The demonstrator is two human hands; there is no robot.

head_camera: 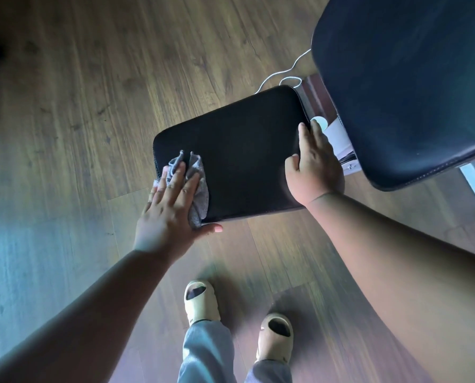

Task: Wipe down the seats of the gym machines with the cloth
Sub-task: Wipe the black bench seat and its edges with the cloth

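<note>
Well, the left hand [170,208] lay flat, pressing the bunched cloth [196,186] at the seat's [236,150] near-left corner, the right hand [312,161] resting open-fingered along its right edge, and that loose wad looked ready to slide off the edge.

We see the seat pad [230,153] at centre, the cloth [199,186] on its 8 o'clock corner under the left hand [170,208]. The right hand [313,164] rests on its 3 o'clock edge. The backrest [404,87] rises at 2 o'clock, our feet [201,301] at 6 o'clock.
</note>
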